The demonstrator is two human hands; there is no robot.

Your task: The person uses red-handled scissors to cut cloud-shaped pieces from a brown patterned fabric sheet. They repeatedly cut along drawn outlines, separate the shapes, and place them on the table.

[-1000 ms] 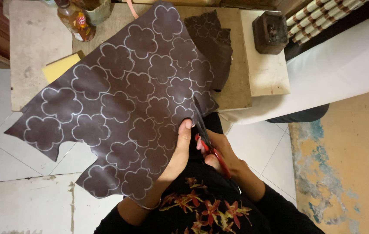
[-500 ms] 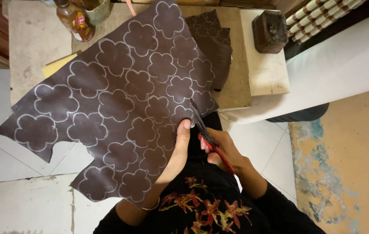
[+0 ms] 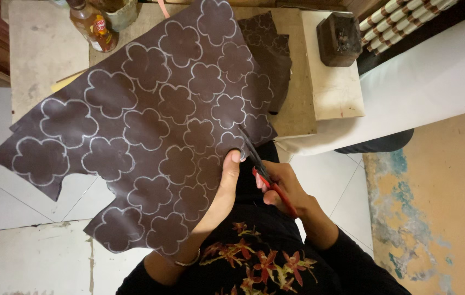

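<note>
Left hand point(image 3: 222, 188) pinches brown sheet point(image 3: 150, 131) edge, over lap and bench point(image 3: 41, 49). Right hand point(image 3: 282, 186) closed around red scissors point(image 3: 262, 172), blades in sheet. Risk: thumb just beside blades, nick likely; floppy sheet sags, cut strays off chalk flower outline.

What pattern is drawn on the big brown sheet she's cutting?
White chalk-like outlines of five-lobed flowers cover the dark brown sheet, seen in the head view.

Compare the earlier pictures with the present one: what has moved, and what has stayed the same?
The brown sheet has swung a little leftwards. The left hand keeps holding its edge, and the right hand keeps the red-handled scissors at that edge. The bottle and dark block have not moved.
</note>
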